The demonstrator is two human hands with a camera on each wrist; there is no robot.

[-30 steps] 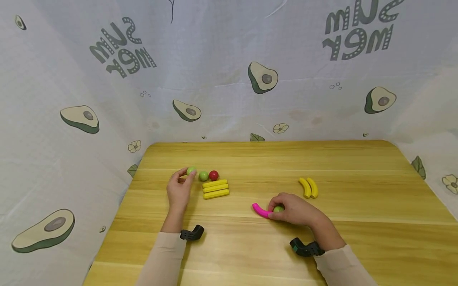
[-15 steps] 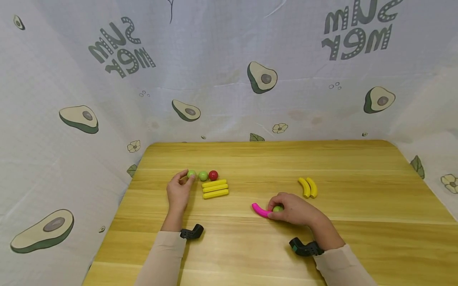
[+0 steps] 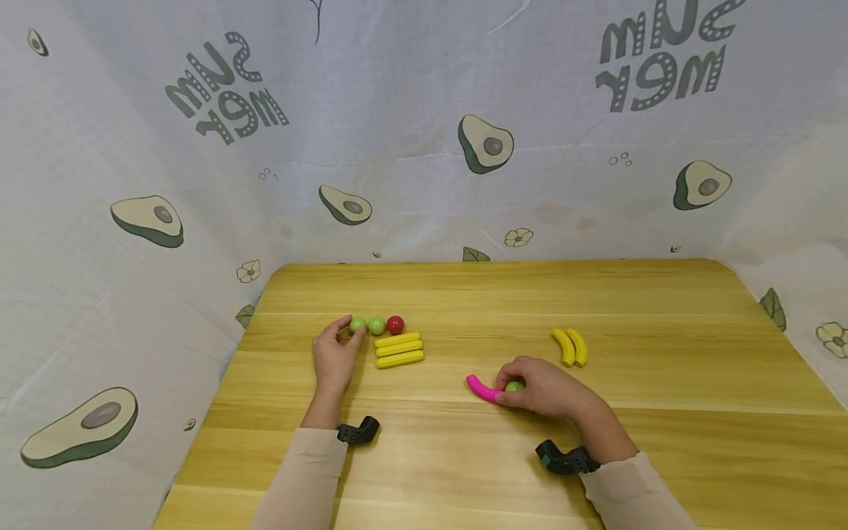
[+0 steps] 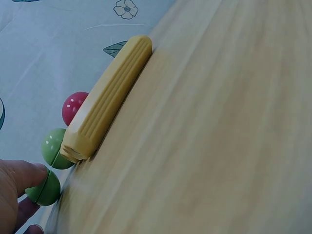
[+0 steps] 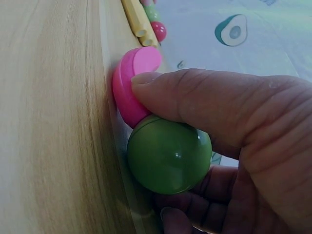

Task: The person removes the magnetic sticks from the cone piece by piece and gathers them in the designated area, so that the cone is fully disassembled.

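At the left end of a short row, my left hand [image 3: 336, 357] pinches a green ball [image 4: 45, 187] between thumb and fingers, down at the table. A second green ball [image 3: 377, 326] and a red ball [image 3: 395, 324] follow to its right. Just in front of them lie three ridged yellow sticks [image 3: 400, 350] side by side. My right hand [image 3: 546, 386] has its thumb and index finger on one end of a pink curved toy piece [image 3: 483, 389]. Another green ball [image 5: 169, 156] sits within the curl of that hand, against the pink piece, and the fingers partly cover it.
Two yellow toy bananas [image 3: 571, 348] lie together on the wooden table [image 3: 457, 464], beyond my right hand. Behind the table and along its sides hangs a white cloth [image 3: 411, 147] printed with avocados. Each wrist carries a black camera mount [image 3: 358, 430].
My left hand has lowered its green ball to the table and shifted it slightly right, up to the second green ball. The right hand and the pink piece have hardly moved.
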